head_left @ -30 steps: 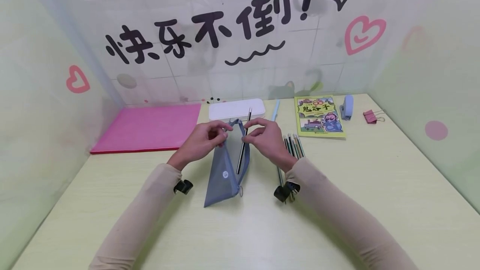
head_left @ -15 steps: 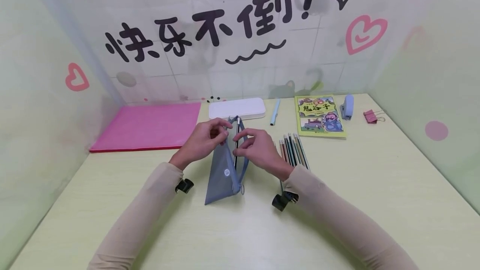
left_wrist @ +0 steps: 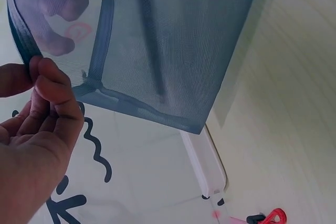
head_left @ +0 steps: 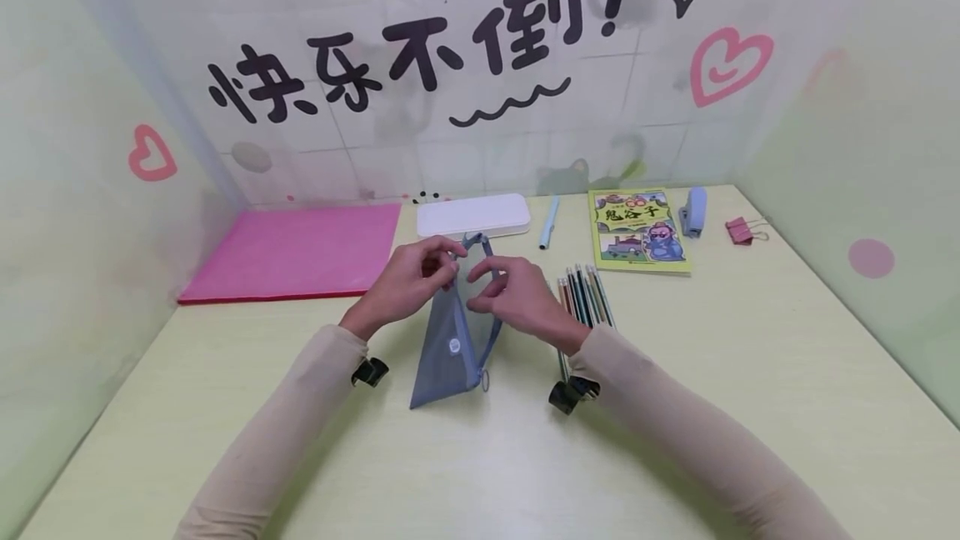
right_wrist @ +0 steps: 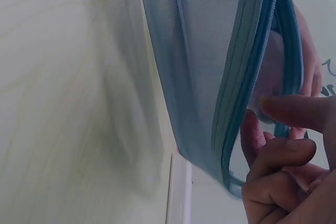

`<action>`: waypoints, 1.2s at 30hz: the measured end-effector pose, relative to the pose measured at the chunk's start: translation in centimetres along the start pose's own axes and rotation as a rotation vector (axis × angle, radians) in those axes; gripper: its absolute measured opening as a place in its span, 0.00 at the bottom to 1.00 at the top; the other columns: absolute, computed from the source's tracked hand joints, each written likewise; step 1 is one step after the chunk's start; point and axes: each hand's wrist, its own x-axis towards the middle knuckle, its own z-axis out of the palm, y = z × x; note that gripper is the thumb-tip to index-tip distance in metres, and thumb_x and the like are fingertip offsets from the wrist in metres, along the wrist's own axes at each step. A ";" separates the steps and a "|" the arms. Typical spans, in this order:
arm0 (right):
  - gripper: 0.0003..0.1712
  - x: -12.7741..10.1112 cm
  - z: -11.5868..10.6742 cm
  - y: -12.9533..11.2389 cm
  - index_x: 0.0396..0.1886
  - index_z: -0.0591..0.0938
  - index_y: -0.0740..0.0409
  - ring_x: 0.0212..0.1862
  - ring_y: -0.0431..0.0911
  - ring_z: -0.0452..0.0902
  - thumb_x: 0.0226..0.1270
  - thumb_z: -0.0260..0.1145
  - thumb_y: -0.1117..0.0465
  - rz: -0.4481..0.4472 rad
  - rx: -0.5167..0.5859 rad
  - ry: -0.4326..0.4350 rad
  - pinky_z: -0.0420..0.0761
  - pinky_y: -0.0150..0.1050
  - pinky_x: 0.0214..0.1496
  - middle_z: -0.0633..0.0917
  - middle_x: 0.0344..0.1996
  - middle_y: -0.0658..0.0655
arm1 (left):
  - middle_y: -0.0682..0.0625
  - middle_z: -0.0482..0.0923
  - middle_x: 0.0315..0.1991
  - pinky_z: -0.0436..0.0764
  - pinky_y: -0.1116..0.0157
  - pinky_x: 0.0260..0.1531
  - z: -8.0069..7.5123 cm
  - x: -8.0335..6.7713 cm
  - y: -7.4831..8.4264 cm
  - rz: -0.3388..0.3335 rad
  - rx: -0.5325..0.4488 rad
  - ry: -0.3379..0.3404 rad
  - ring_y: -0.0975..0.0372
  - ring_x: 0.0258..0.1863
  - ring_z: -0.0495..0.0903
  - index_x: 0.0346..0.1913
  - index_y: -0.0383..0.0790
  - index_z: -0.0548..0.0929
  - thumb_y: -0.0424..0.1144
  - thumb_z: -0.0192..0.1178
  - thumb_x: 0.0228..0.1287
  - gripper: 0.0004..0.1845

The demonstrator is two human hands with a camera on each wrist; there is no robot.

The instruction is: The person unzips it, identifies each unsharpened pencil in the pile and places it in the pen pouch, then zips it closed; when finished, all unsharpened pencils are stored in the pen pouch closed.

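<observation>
A blue-grey mesh zipper pouch (head_left: 442, 361) is held upright over the table, its zipper open and its ring pull hanging at the near end. My left hand (head_left: 412, 277) pinches one edge of the opening between thumb and fingertips. At the mouth of the pouch is my right hand (head_left: 517, 294), thumb and index finger apart with nothing between them; the right wrist view has that hand (right_wrist: 289, 177) right at the zipper. Through the mesh in the left wrist view shows a dark, slim pencil (left_wrist: 149, 40) inside the pouch.
Several pencils (head_left: 581, 294) lie beside my right wrist. Along the back are a pink folder (head_left: 300, 252), a white case (head_left: 474, 215), a light blue pen (head_left: 550, 222), a comic-covered booklet (head_left: 637, 232), a blue stapler (head_left: 696, 213) and a pink binder clip (head_left: 742, 232).
My right hand has moved left with the black pencil, lowered it into the pouch and let it go. My left hand keeps its pinch on the pouch edge.
</observation>
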 end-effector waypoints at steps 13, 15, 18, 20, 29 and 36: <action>0.18 -1.3 -6.0 4.3 0.51 0.83 0.59 0.39 0.55 0.86 0.63 0.72 0.58 0.073 -0.136 0.067 0.79 0.36 0.37 0.90 0.35 0.61 | 0.46 0.80 0.31 0.84 0.57 0.40 -0.2 -0.1 -0.3 -0.013 -0.008 -0.007 0.53 0.32 0.81 0.55 0.38 0.81 0.33 0.57 0.72 0.12; 0.18 -1.4 -6.5 4.9 0.50 0.83 0.60 0.37 0.54 0.85 0.63 0.72 0.58 0.076 -0.153 0.063 0.78 0.36 0.37 0.90 0.35 0.61 | 0.46 0.80 0.31 0.84 0.55 0.40 -0.2 -0.1 -0.2 -0.011 -0.008 -0.013 0.52 0.33 0.81 0.55 0.38 0.81 0.32 0.57 0.72 0.12; 0.17 -1.6 -7.0 5.7 0.49 0.83 0.61 0.34 0.51 0.84 0.63 0.72 0.59 0.084 -0.168 0.052 0.77 0.36 0.37 0.89 0.33 0.60 | 0.46 0.79 0.30 0.84 0.59 0.39 -0.2 -0.2 -0.1 -0.008 -0.011 -0.017 0.50 0.33 0.81 0.55 0.37 0.81 0.32 0.57 0.72 0.12; 0.16 -1.6 -7.3 6.1 0.48 0.83 0.60 0.33 0.49 0.82 0.62 0.72 0.59 0.089 -0.185 0.040 0.77 0.36 0.37 0.88 0.32 0.58 | 0.46 0.79 0.30 0.83 0.62 0.37 -0.2 -0.2 0.0 -0.009 -0.010 -0.018 0.52 0.33 0.81 0.55 0.37 0.81 0.33 0.57 0.72 0.12; 0.11 -1.4 -6.9 7.0 0.41 0.85 0.57 0.28 0.44 0.74 0.58 0.74 0.62 0.047 -0.341 -0.078 0.73 0.36 0.33 0.83 0.25 0.53 | 0.48 0.80 0.29 0.83 0.62 0.38 0.0 -0.1 -0.3 -0.006 0.000 -0.030 0.60 0.30 0.80 0.54 0.37 0.81 0.32 0.58 0.72 0.11; 0.06 -1.6 -6.6 6.8 0.33 0.86 0.55 0.29 0.45 0.73 0.55 0.74 0.64 0.015 -0.516 -0.087 0.71 0.35 0.32 0.82 0.25 0.53 | 0.47 0.80 0.29 0.80 0.69 0.35 0.1 -0.2 -0.2 -0.009 0.006 -0.038 0.57 0.30 0.80 0.54 0.38 0.81 0.32 0.58 0.72 0.11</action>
